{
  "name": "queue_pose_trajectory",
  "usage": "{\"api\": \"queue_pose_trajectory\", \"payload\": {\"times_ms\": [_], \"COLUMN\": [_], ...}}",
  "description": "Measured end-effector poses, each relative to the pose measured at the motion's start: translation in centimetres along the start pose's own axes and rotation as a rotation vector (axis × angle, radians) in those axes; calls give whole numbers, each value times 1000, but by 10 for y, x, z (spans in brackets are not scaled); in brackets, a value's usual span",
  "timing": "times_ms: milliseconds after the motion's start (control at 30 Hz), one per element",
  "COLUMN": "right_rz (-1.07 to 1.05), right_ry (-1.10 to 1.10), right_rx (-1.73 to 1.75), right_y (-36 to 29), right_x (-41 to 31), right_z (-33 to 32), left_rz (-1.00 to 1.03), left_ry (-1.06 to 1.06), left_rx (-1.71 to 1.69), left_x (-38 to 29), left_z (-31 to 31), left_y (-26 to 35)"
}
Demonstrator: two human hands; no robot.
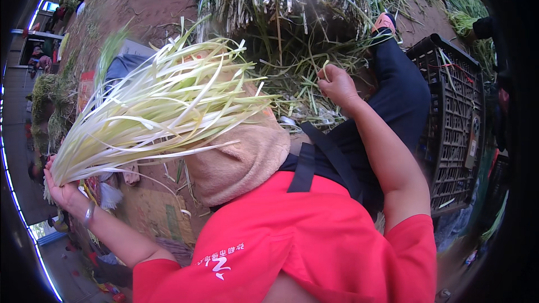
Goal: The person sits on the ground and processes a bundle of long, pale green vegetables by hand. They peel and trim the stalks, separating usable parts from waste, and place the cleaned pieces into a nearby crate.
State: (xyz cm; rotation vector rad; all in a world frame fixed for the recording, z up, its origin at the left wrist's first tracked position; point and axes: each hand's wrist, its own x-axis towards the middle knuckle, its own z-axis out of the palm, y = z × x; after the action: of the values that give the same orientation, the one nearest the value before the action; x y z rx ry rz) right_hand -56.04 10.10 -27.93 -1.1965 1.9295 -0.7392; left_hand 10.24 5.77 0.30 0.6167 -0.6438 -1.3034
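My left hand [63, 189], out at the far left, grips a thick bunch of blanched garlic chives [168, 101] by one end. The pale yellow and white leaves fan out rightward over a tan towel [248, 155] draped on my leg. A few strands droop below the bunch. My right hand [340, 88] is above the litter of leaves beside my other leg. Its thumb and forefinger pinch a thin pale leaf [325, 65].
A large heap of green stalks [286, 0] lies ahead, with loose trimmings [311, 101] before it. On the right stands a black plastic crate [450, 130]. Flattened cardboard [156, 214] lies at the left. A person's dark sleeve [483, 28] shows at the far right beside more greens.
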Motion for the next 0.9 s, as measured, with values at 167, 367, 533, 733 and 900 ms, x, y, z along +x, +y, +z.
{"api": "queue_pose_trajectory", "payload": {"times_ms": [167,367,533,733,900], "right_rz": [-318,-271,-372,144,-290], "right_ry": [-330,-465,-336,-401,-418], "right_rx": [-348,265,162,696,386], "right_y": [-19,-54,-52,-39,-62], "right_x": [-35,-52,-46,-43,-75], "right_z": [19,64,80,46,49], "left_rz": [6,-17,30,126,63], "left_ry": [81,188,139,182,64], "left_rx": [11,-24,14,97,-23], "left_x": [7,9,5,2,-3], "left_z": [-9,-2,5,8,19], "left_y": [12,17,15,15,8]}}
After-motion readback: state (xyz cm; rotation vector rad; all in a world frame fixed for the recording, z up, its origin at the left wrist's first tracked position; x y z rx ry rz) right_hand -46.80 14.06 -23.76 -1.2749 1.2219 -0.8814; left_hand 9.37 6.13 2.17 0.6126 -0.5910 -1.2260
